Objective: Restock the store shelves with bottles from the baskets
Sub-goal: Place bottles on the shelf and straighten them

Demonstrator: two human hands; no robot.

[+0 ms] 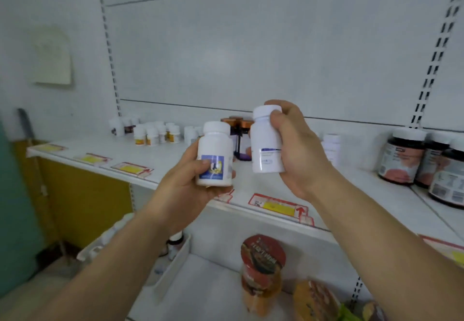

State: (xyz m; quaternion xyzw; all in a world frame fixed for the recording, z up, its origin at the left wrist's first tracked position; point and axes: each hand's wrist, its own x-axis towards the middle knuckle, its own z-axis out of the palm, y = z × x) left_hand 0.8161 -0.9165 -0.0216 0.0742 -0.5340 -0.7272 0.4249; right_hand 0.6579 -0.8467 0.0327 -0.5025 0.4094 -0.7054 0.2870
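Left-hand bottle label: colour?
Blue with a yellow patch, on the white bottle the left hand holds; head view.

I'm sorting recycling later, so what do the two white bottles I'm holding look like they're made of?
Both look like opaque white plastic: the blue-labelled bottle in the left hand and the taller bottle in the right hand show soft glossy sheen, moulded caps, and paper-looking labels.

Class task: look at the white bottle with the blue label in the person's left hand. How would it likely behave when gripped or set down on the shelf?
The white bottle with the blue label looks like rigid plastic, so it probably won't deform in the left hand. Its smooth surface may be slightly slippery. Its flat base should stand steadily on the shelf; on its side it would likely roll.
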